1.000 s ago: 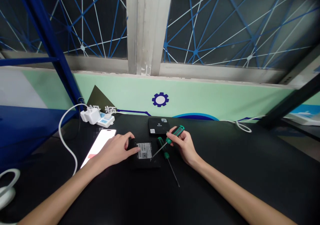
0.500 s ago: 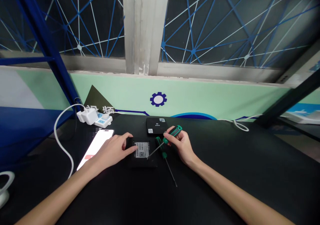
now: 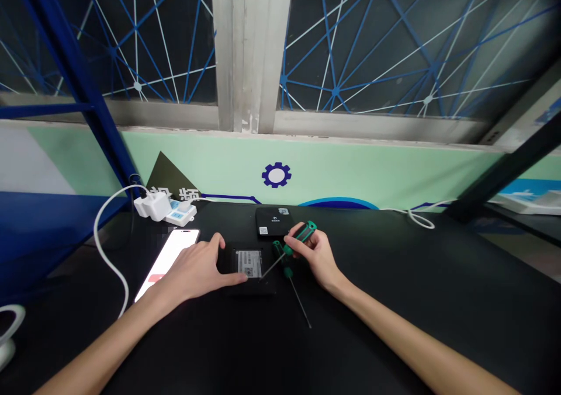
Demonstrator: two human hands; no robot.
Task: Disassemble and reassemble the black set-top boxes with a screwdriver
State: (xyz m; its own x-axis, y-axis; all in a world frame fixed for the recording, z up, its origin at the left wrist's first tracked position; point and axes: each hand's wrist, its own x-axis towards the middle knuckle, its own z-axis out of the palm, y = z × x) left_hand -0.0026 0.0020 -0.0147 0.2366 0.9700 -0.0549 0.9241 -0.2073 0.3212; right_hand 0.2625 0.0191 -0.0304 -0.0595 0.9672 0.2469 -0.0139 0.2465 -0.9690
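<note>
A black device with a white label (image 3: pixel 249 263) lies on the dark table. My left hand (image 3: pixel 204 269) rests at its left side, fingers apart, with the thumb reaching to the label's lower edge. My right hand (image 3: pixel 316 253) grips a green and black screwdriver (image 3: pixel 304 231), whose shaft slants down left and ends near the label's lower right corner. A second green screwdriver (image 3: pixel 288 271) lies on the table between the device and my right hand. Behind them sits a black box (image 3: pixel 272 222) with a small white sticker.
A phone with a lit screen (image 3: pixel 169 257) lies left, partly under my left forearm. Behind it is a white power strip (image 3: pixel 180 212) with plugs and a white cable (image 3: pixel 99 231). Another white cable (image 3: pixel 421 222) lies at the back right of the table (image 3: pixel 394 278).
My left thumb has moved down and right along the label, and the hand is spread wider. The held screwdriver has shifted very slightly.
</note>
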